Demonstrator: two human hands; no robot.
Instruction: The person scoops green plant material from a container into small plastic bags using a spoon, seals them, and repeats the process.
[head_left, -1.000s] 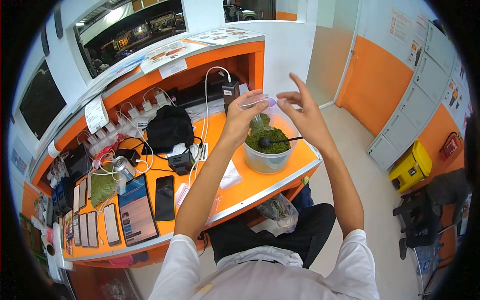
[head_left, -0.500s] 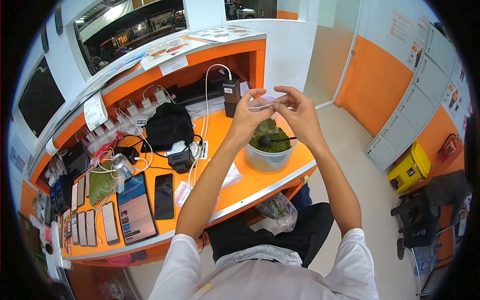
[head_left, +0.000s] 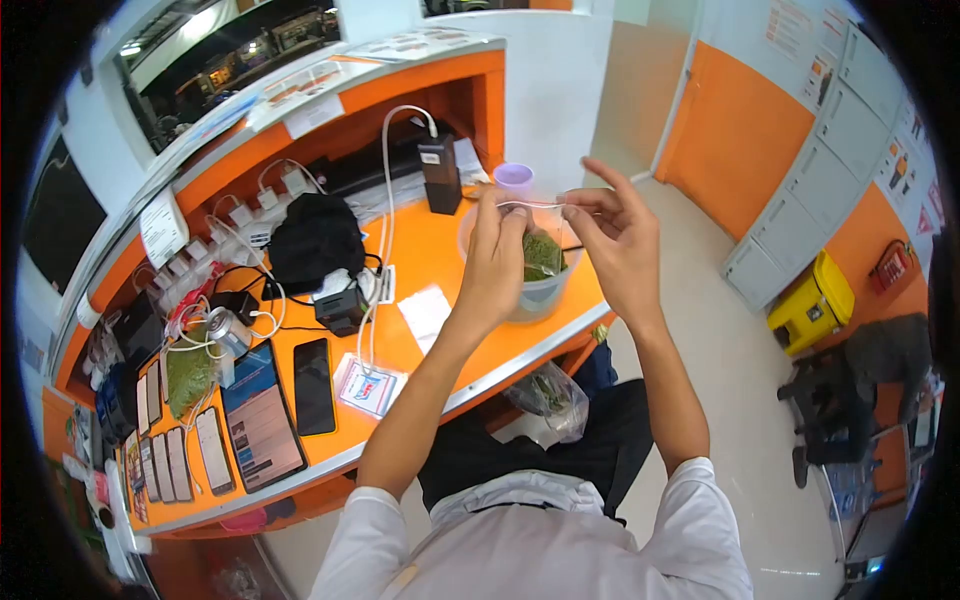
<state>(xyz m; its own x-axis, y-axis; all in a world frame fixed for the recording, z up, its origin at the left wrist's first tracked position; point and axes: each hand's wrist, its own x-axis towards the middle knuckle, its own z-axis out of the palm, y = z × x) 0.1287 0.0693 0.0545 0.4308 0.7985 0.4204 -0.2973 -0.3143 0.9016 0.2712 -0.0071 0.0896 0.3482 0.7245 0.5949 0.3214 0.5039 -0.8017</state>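
Note:
My left hand (head_left: 497, 255) pinches one end of the top edge of a clear plastic bag (head_left: 543, 256) with green shredded leaf showing inside. At the other end of that whitish edge, the thumb and fingers of my right hand (head_left: 622, 245) are closed, with one finger raised. The edge stretches between both hands. Below and behind them stands a translucent tub (head_left: 535, 303), partly hidden by my hands and the bag. A dark handle shows at the tub's right side. A small purple cup (head_left: 513, 176) is just beyond my fingers.
On the orange desk (head_left: 420, 262) stand a black boxy device (head_left: 438, 165) with a white cable, a black cloth (head_left: 317, 240), a tablet (head_left: 262, 420), a phone (head_left: 314, 385), a can (head_left: 229, 330) and another bag of green leaf (head_left: 190, 366). A plastic bag (head_left: 550, 400) hangs below the desk edge.
My view has shifted slightly to the right. Both hands have come lower, and the bag of green leaf now shows upright between them. The purple cup has come into clearer view.

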